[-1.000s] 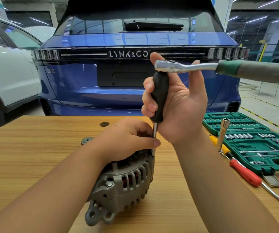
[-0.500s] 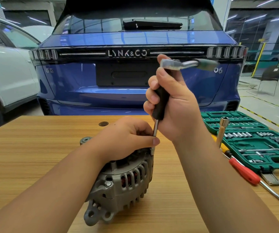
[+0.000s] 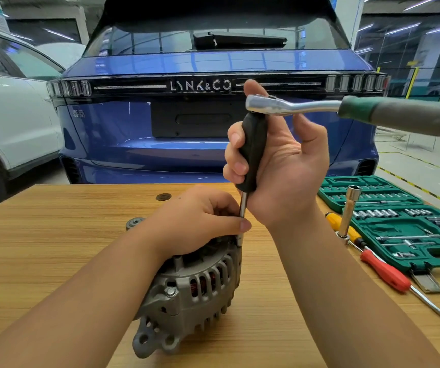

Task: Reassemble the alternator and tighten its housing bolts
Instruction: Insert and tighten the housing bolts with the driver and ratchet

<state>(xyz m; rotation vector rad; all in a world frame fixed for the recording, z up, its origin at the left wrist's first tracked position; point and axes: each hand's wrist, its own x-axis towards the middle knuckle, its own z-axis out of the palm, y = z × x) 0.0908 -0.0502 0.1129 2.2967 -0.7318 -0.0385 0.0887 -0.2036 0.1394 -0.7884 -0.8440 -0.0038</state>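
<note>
The alternator (image 3: 187,288) is sitting on the wooden table (image 3: 41,248), near the front edge and about the middle, lying tilted with its mounting ears toward the person. The left hand (image 3: 197,221) is resting on top of it, fingers curled, thumb and fingertips pinching the thin metal shaft (image 3: 243,205) of a driver just above where its socket tip is meeting the housing at the upper right rim. The driver is standing nearly upright; the right hand (image 3: 279,166) is wrapping its fingers around the black handle (image 3: 253,152), thumb sticking up and apart from the handle. A ratchet (image 3: 346,110) is sitting on the top end of that black handle, chrome head over it, green and grey grip pointing off to the right, level. Both hands are close together, one above the other along the driver. To the right on the table, a green socket case (image 3: 399,229) is lying open with sockets in rows. Just beside it a long socket (image 3: 350,208) is standing upright, a yellow screwdriver (image 3: 343,227) and a red screwdriver (image 3: 388,274) lying near it. Behind the table a blue car (image 3: 134,134) is parked tail-on, a white car (image 3: 9,115) at the left.
</note>
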